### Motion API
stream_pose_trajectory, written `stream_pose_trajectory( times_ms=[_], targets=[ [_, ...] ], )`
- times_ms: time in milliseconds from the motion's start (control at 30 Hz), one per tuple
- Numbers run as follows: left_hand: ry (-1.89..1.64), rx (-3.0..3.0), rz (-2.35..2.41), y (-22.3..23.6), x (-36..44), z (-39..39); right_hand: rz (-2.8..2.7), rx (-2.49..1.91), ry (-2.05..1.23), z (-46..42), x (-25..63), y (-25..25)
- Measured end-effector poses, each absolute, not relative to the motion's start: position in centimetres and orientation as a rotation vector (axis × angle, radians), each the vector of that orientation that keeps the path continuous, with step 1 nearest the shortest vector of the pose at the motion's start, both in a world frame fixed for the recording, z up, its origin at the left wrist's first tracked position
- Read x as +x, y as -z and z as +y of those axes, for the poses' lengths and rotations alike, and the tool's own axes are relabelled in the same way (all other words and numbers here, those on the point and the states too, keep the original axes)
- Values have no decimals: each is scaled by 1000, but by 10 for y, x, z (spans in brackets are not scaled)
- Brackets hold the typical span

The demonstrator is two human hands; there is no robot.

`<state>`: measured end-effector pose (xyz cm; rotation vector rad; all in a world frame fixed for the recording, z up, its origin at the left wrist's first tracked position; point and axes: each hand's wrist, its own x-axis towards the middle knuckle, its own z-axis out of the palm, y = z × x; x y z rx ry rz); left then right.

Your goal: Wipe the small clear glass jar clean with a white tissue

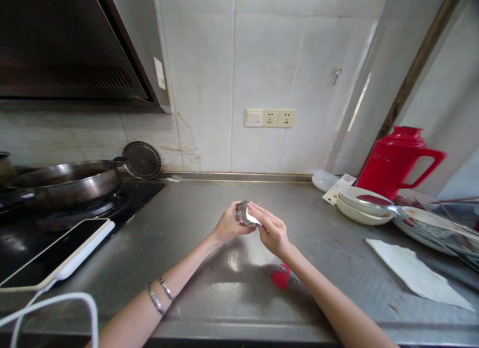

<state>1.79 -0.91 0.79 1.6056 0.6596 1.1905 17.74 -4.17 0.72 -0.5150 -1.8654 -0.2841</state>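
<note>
Above the middle of the steel counter (pixel 187 228), my left hand (pixel 225 225) is wrapped round a small shiny silver-brown object (pixel 241 213). Its kind I cannot make out, as fingers cover much of it. My right hand (pixel 274 232) has its fingers together, pressing a small white piece (pixel 252 219), paper or tissue by its look, against the object's near right side. Below my right wrist, a torn-looking red scrap (pixel 280 278) lies on the counter, partly hidden by the forearm.
At the left, a steel pan (pixel 71 181) stands on the stove, with a phone (pixel 56 256) and white cable nearby. On the right are a red thermos jug (pixel 392 161), stacked bowls (pixel 361 216), plates (pixel 419 231) and a white paper napkin (pixel 415 270). A tiled wall (pixel 205 79) rises behind.
</note>
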Motion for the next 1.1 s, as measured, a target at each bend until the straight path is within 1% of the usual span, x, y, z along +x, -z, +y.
stream_pose_trajectory(
  times_ms=[100, 333, 433, 567, 700, 800, 900, 1000, 1100],
  targets=[
    [-1154, 1552, 615, -7, 17, -8, -1823, -537, 229, -44, 175, -9],
    [-1131, 1588, 603, -9, 16, -14, -1626, -740, 53, -45, 174, -13],
    [-1126, 1586, 630, -12, 17, -15, -1646, -727, 97, -45, 174, -12],
    [-1150, 1539, 691, -12, 19, -14, -1755, -583, 194, -46, 175, -10],
    [-1107, 1534, 723, -11, 20, -12, -1891, -511, 204, -45, 178, -7],
    [-1121, 1611, 748, -10, 18, -12, -1847, -606, 107, -42, 181, -7],
    [-1128, 1678, 776, -8, 16, -13, -1659, -799, -110, -37, 181, -8],
    [-1069, 1648, 767, -8, 17, -15, -1561, -858, -290, -34, 179, -10],
    [-1028, 1567, 754, -10, 18, -17, -1558, -842, -248, -36, 177, -10]
  ],
)
